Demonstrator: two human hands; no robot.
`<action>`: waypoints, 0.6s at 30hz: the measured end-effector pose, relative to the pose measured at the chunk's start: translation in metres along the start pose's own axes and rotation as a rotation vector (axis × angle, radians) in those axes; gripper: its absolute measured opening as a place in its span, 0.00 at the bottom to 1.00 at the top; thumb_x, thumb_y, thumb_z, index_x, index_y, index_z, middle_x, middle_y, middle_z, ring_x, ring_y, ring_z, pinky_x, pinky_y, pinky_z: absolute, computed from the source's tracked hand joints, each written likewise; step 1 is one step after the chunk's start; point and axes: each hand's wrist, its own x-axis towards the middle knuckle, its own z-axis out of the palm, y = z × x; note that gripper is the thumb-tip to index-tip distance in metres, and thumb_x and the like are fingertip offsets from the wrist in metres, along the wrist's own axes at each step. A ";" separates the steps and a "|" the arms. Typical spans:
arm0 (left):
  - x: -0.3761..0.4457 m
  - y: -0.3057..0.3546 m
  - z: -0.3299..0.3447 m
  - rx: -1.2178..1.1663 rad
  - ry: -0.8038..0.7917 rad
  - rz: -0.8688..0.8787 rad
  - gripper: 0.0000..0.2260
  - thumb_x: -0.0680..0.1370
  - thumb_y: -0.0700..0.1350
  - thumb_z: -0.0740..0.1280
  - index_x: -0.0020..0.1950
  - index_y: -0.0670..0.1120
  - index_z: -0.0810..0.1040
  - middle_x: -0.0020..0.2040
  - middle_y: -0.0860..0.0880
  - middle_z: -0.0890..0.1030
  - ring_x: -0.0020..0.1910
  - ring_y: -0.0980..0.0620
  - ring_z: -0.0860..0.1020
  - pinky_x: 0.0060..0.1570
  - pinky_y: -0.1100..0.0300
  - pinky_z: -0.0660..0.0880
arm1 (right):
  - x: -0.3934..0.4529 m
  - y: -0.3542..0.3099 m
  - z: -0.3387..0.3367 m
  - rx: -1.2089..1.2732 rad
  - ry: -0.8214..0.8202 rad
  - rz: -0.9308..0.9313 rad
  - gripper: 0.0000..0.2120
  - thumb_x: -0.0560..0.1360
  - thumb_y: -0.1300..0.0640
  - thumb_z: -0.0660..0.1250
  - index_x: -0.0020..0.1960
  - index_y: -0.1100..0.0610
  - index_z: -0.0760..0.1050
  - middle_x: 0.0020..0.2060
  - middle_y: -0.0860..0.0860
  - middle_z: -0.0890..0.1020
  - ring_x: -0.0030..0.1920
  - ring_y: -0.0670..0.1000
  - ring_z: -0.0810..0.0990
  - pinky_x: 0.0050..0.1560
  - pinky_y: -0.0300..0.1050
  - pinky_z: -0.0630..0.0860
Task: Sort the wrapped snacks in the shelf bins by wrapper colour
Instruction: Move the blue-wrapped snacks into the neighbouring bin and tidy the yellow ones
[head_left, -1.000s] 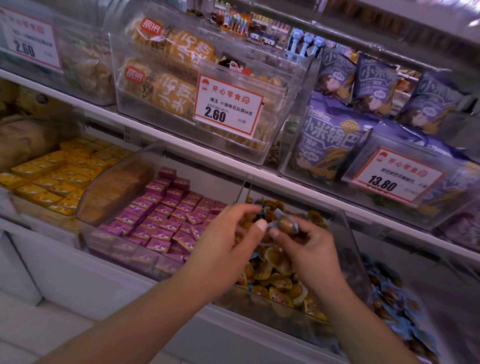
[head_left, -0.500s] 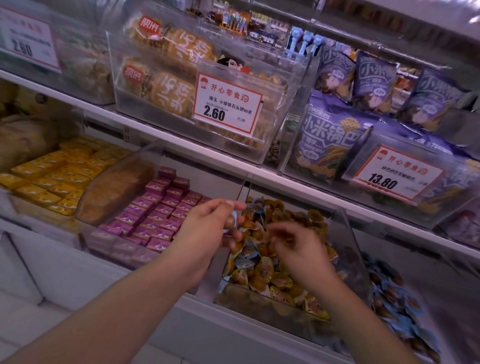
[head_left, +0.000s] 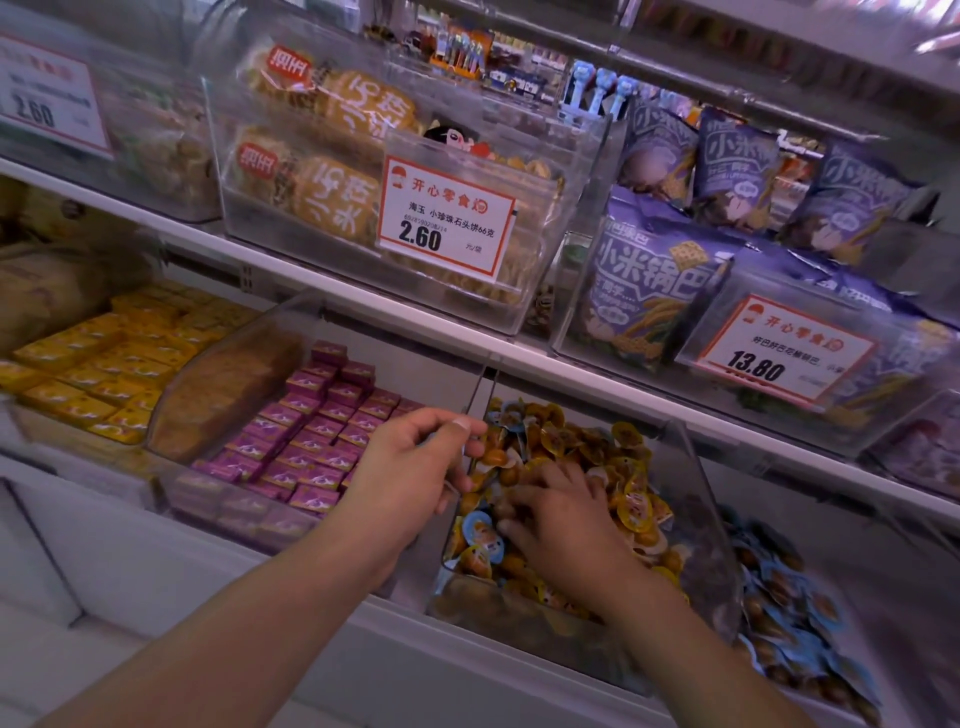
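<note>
Snacks in yellow wrappers (head_left: 631, 506) fill the clear bin (head_left: 696, 519) on the lower shelf, with a few blue-wrapped ones (head_left: 480, 527) mixed in near its front left corner — most likely the pieces being hunted out, since a bin of blue-wrapped snacks (head_left: 795, 618) sits just to the right. The right hand (head_left: 566, 525) lies palm down on the pile, fingers spread and bent into the wrappers, probably raking through to turn up the odd colours; whether it has hold of one I cannot tell, as the fingertips are buried. The left hand (head_left: 415, 467) hovers at the bin's left wall, fingers curled with thumb against forefinger — a pinch that suits a small piece, though what it holds, if anything, is too small and blurred to make out. To the left, purple packets (head_left: 311, 431) lie in neat rows in their own bin, and yellow packets (head_left: 98, 364) beyond them, already one colour each. On the upper shelf stand cracker bags behind a price card (head_left: 447, 215).
</note>
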 end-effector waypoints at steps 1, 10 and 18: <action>0.000 0.000 -0.001 0.027 0.000 0.024 0.09 0.82 0.41 0.63 0.48 0.45 0.83 0.41 0.47 0.83 0.28 0.53 0.75 0.23 0.66 0.66 | -0.004 0.002 -0.003 0.058 0.052 0.032 0.14 0.77 0.41 0.60 0.56 0.46 0.78 0.55 0.46 0.72 0.60 0.52 0.66 0.62 0.54 0.67; 0.001 -0.003 0.002 0.203 0.001 0.212 0.08 0.81 0.42 0.64 0.47 0.49 0.82 0.40 0.50 0.84 0.29 0.56 0.77 0.29 0.69 0.71 | -0.004 -0.040 -0.014 0.424 -0.213 -0.041 0.18 0.73 0.43 0.67 0.62 0.44 0.74 0.55 0.46 0.80 0.52 0.47 0.79 0.49 0.45 0.78; 0.006 -0.006 0.000 0.248 0.024 0.281 0.08 0.81 0.43 0.64 0.46 0.51 0.82 0.39 0.54 0.83 0.28 0.58 0.77 0.31 0.68 0.72 | 0.013 -0.008 -0.007 0.899 -0.037 0.135 0.08 0.76 0.54 0.71 0.54 0.46 0.80 0.47 0.47 0.80 0.42 0.36 0.77 0.39 0.28 0.70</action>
